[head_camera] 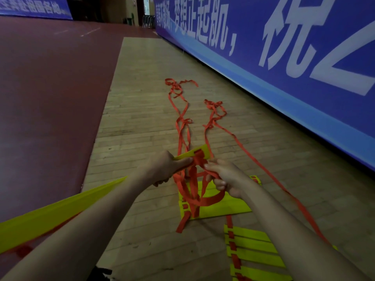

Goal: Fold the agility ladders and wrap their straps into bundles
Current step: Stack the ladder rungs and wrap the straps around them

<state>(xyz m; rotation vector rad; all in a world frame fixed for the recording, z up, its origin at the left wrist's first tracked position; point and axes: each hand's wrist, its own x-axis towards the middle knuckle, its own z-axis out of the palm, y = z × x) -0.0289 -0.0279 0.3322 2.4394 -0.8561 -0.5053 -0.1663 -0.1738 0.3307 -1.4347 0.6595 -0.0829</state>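
Agility ladder rungs (pixel 188 154), flat yellow plastic slats, sit stacked at frame centre, gripped in the left hand (pixel 162 169) to steady them for wrapping. Right hand (pixel 225 177) pinches the flat red webbing strap (pixel 212 199), looping it round the stack; slack trails up-frame across the wooden floor (pixel 142 118)

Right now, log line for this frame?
step: strap wrap | left hand: grips rungs | right hand: pinches strap | floor: second ladder
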